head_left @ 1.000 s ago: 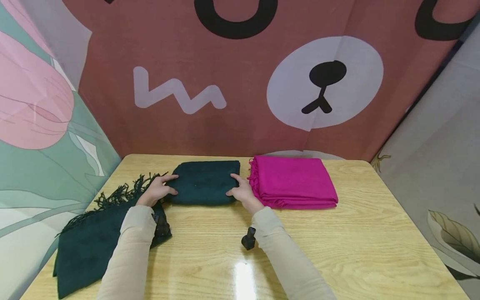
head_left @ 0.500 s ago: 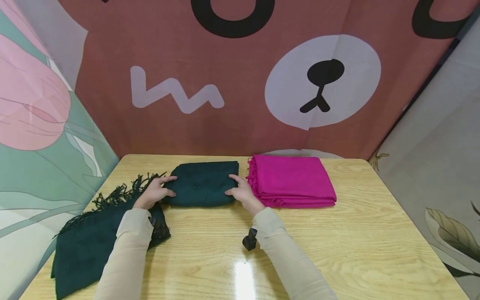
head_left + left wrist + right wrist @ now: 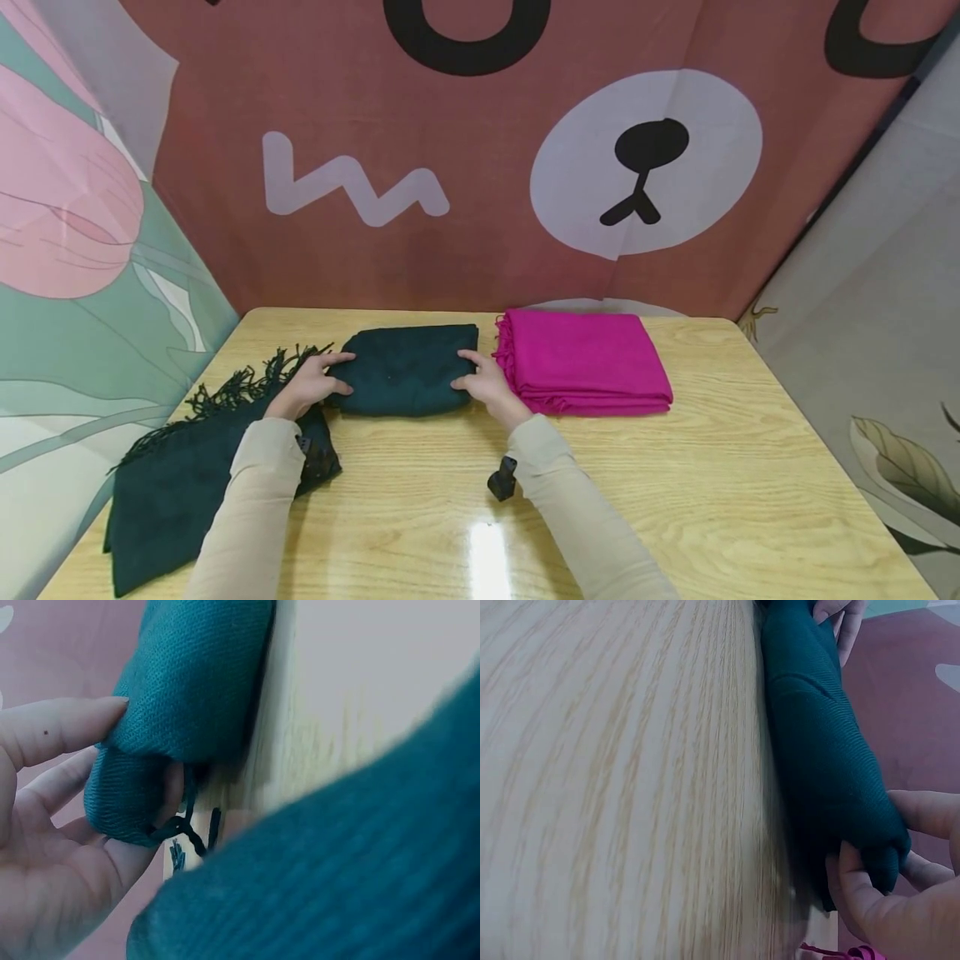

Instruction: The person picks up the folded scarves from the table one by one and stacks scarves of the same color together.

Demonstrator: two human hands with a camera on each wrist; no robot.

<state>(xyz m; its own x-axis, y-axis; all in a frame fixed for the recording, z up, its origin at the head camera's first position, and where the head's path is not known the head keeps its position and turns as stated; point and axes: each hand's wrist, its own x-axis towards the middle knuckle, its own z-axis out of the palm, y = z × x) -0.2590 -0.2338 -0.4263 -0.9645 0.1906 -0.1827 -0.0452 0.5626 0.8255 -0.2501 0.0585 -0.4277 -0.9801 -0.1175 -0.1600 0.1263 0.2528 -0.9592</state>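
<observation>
A folded dark green scarf (image 3: pixel 408 371) lies flat near the table's back edge in the head view. My left hand (image 3: pixel 306 387) grips its left end. In the left wrist view, the thumb and fingers of that hand (image 3: pixel 56 881) hold the layered end, where a few twisted fringe strands hang. At the opposite end, my right hand (image 3: pixel 486 383) pinches the fold. The right wrist view shows the right hand (image 3: pixel 915 919) with its thumb and fingers on both sides of the rolled-looking end; some fingers are hidden behind the cloth.
A second dark green fringed scarf (image 3: pixel 180 492) spreads over the left side, partly under my left forearm. Close by my right hand sits a folded magenta scarf (image 3: pixel 588 358). The wooden table (image 3: pixel 675 500) meets a printed cloth backdrop (image 3: pixel 480 267) behind.
The folded green scarf's front edge has come very slightly nearer to me. Both hands keep their hold at its ends, and the other scarves stay put.
</observation>
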